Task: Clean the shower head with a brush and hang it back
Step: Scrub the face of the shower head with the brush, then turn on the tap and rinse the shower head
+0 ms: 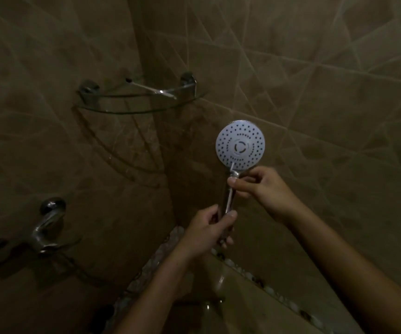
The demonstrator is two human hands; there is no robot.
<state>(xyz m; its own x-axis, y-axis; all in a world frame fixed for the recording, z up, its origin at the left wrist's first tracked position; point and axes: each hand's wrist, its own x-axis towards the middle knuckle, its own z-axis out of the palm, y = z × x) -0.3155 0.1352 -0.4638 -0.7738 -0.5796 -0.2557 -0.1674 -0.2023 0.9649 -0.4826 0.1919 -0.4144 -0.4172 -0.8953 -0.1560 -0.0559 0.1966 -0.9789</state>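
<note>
White spray plate toward the camera: the shower head (pixel 240 143) is held up in the tiled corner, below and right of the glass corner shelf (pixel 141 109). Its long axis runs nearly upright in the view, round face on top and chrome handle below, leaning a little left toward the bottom.

The left hand (pixel 210 229) grips the lower handle, fingers curled round it and thumb laid up the front. The right hand (pixel 260 186) pinches a thin pale brush (pixel 230 196) between thumb and curled fingers. The brush lies almost along the handle, its tip touching the lower edge of the nozzle plate just above the neck.

The scrubbing step looks to be in hand, and only the bottom rim is under the bristles. The next move likely calls for working the tip up and across the rings of holes while the left hand keeps the face steady, or turns it to meet the strokes. Hanging comes later — no wall bracket shows here.

A slim item (pixel 151 89) lies on the shelf, too dim to name, and a mixer tap (pixel 47 227) sits low on the left wall.
</note>
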